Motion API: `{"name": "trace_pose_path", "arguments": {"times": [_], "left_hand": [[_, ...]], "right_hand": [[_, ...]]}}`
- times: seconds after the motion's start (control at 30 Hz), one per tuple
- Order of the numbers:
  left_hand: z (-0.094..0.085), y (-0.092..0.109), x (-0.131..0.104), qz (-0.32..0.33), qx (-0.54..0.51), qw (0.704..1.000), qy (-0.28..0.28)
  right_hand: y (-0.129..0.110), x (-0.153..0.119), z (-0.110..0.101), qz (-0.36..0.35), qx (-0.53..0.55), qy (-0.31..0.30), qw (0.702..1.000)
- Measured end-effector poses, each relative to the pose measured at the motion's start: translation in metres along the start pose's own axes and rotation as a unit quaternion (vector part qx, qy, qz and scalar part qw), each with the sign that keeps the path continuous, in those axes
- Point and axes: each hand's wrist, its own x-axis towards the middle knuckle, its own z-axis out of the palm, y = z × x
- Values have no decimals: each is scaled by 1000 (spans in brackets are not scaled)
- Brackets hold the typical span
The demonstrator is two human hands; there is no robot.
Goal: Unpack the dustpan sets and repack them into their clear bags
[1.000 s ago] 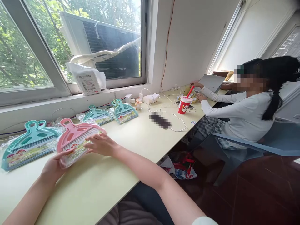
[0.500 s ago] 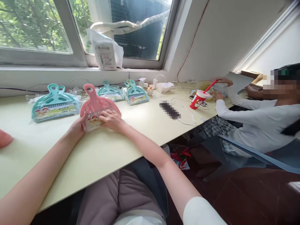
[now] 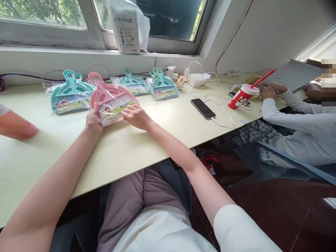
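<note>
A pink dustpan-and-brush set (image 3: pixel 113 95) in clear plastic wrap is held tilted above the table, handle toward the window. Its printed label with red mushrooms and the pale bristles face me. My left hand (image 3: pixel 94 120) grips its lower left edge, the thumb in front. At the lower right edge, the curled fingers of my right hand (image 3: pixel 136 115) pinch the wrap or rim; the fingertips are partly hidden. Behind it lie a wrapped turquoise set (image 3: pixel 72 92) on the left, another turquoise set (image 3: pixel 134 84) and a small turquoise stack (image 3: pixel 164 85) to the right.
A phone (image 3: pixel 202 108) on a white cable and a red cup (image 3: pixel 243 96) with a straw stand to the right. Beyond, a co-worker's hands (image 3: pixel 267 91) rest at the table. A bagged box (image 3: pixel 128 33) is on the sill. A pinkish cylindrical thing (image 3: pixel 19 124) is at far left.
My view has tipped downward and shifted. The pink set now leans more toward me, and my right hand has moved off its label to the right edge, leaving the print visible.
</note>
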Motion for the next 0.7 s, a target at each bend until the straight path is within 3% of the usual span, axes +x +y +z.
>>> {"name": "trace_pose_path", "arguments": {"times": [0.23,0.37,0.53,0.6,0.7], "left_hand": [[-9,10,8,34,2,998,54],[-15,13,7,52,16,998,13],[1,12,-11,52,12,996,-67],[7,11,-18,55,22,991,-118],[9,7,-20,27,45,990,-134]], "right_hand": [[-15,-2,1,40,42,-32,998],[-19,-2,1,150,104,-1,983],[-5,2,-3,385,210,75,896],[7,3,-6,432,273,76,856],[24,3,-10,459,368,124,799]]}}
